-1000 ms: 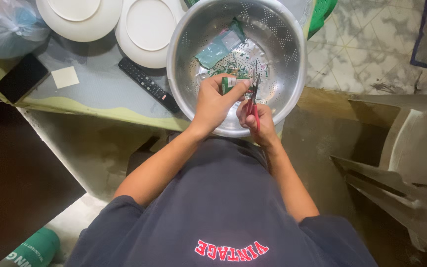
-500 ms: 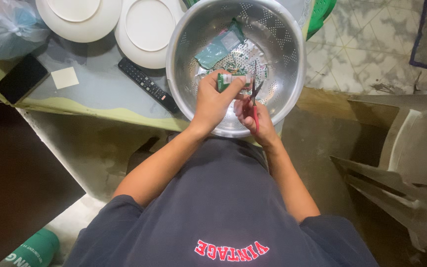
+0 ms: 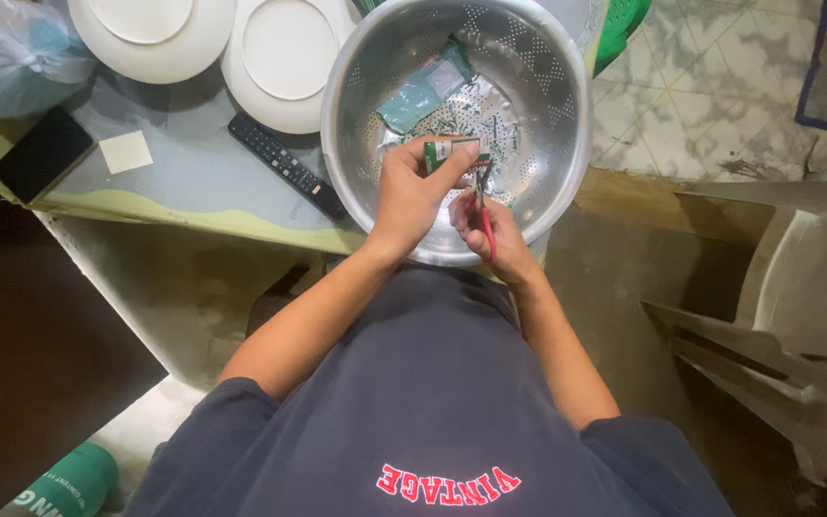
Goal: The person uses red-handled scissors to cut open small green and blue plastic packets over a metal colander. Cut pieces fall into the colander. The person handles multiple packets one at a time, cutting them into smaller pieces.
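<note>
A large metal colander [image 3: 361, 67] stands on the table's front edge, with cut green packet scraps [image 3: 423, 94] lying inside it. Over its near side my left hand [image 3: 412, 196] pinches a small green sachet [image 3: 447, 149] between thumb and fingers. Beside it, my right hand [image 3: 490, 235] grips red-handled scissors [image 3: 482, 203], whose blades point up at the sachet's lower right edge.
Two white plates [image 3: 284, 53] sit at the back of the table. A black remote [image 3: 284, 165], a dark phone [image 3: 40, 153] and a pale square note [image 3: 126, 150] lie left of the colander. A plastic bag [image 3: 11, 48] is far left; grey chair parts [image 3: 787, 316] stand right.
The scissor blades have closed from a slightly spread position against the sachet. My left hand turned the sachet a little and both hands shifted slightly left.
</note>
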